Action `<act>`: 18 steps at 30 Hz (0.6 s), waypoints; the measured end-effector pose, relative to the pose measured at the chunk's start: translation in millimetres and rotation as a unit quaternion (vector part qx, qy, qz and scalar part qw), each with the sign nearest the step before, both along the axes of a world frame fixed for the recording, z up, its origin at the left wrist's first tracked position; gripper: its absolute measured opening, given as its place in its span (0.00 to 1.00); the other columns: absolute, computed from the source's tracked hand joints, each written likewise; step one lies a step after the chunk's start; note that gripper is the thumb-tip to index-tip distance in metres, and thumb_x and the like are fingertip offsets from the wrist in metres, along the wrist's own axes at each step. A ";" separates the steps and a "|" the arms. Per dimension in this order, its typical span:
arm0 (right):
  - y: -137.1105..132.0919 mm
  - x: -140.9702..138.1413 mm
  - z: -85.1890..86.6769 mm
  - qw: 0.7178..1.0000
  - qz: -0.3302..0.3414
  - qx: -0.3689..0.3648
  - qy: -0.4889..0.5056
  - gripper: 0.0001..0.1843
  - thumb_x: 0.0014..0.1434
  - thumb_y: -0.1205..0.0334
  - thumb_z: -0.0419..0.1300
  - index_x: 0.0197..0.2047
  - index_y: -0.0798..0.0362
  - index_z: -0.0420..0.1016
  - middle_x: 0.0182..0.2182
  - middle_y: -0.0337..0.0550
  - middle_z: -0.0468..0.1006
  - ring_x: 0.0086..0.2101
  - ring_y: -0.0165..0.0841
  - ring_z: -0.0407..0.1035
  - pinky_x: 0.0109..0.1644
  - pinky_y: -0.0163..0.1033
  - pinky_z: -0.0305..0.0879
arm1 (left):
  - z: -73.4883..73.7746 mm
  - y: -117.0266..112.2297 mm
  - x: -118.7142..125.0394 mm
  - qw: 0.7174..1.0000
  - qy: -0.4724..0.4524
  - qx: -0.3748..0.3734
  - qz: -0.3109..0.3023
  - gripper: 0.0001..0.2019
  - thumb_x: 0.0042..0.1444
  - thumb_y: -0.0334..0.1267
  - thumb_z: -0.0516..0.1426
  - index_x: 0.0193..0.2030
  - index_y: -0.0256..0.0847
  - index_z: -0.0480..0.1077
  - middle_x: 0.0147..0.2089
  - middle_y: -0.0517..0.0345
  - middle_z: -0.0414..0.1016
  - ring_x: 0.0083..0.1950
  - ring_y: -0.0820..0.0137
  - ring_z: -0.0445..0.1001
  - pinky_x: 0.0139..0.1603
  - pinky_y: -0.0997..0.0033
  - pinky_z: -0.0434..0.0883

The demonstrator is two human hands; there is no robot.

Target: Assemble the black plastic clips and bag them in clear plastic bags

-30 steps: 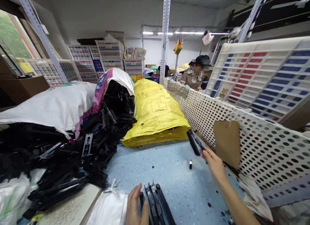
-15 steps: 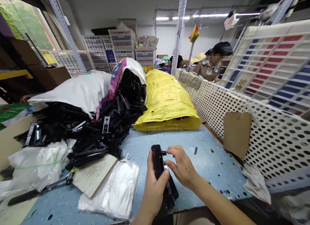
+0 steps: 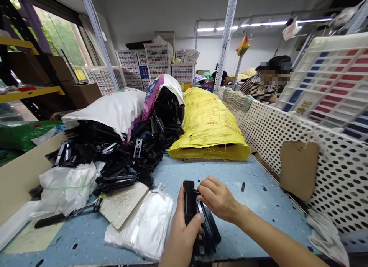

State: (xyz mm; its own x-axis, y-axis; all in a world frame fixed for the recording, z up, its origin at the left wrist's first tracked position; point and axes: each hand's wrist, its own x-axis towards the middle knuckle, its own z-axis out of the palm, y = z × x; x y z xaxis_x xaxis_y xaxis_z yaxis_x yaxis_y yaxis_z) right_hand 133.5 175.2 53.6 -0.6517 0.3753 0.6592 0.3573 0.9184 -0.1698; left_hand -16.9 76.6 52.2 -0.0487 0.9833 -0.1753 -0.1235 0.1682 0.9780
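My left hand [image 3: 184,232] is wrapped around a long black plastic device [image 3: 189,202], held tilted over the front of the table. A shiny metal strip and further black parts show along its right side, partly hidden by my thumb. Beside its upper end, my right hand [image 3: 217,198] is closed, thumb and fingers pinched on a small dark peg [image 3: 198,192] at the device's side. The fingertips cover most of that peg. To the left lies a heap of similar black parts [image 3: 117,163], some with bright metal strips, spilling from sacks.
White sack [image 3: 112,106] and yellow sack [image 3: 212,125] lie at the back. Stacked clear bags [image 3: 140,228], a board [image 3: 123,205] and a black-handled tool [image 3: 69,214] are on the left. A perforated white panel [image 3: 258,125] borders the right; a co-worker [image 3: 261,87] sits beyond.
My right fingers have closed over the peg, which stuck out visibly before. The view has shifted slightly left, so the surroundings appear further right.
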 end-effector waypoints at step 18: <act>17.6 10.3 16.3 0.962 0.037 0.157 -0.219 0.10 0.67 0.67 0.49 0.40 0.56 0.71 0.33 0.47 0.73 0.33 0.35 0.64 0.37 0.42 0.61 | 11.0 10.2 -26.2 0.985 -0.107 -0.105 -0.088 0.41 0.54 0.44 0.57 0.70 0.41 0.43 0.20 0.65 0.67 0.21 0.68 0.69 0.23 0.72 0.69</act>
State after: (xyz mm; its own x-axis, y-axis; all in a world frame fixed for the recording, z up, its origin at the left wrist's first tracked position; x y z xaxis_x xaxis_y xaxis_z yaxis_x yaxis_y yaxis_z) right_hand 143.7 192.9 69.9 -0.9098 0.1443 0.3892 0.2635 0.9252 0.2730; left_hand -43.1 86.8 63.1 0.1792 0.9145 -0.3629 -0.2745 0.4006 0.8742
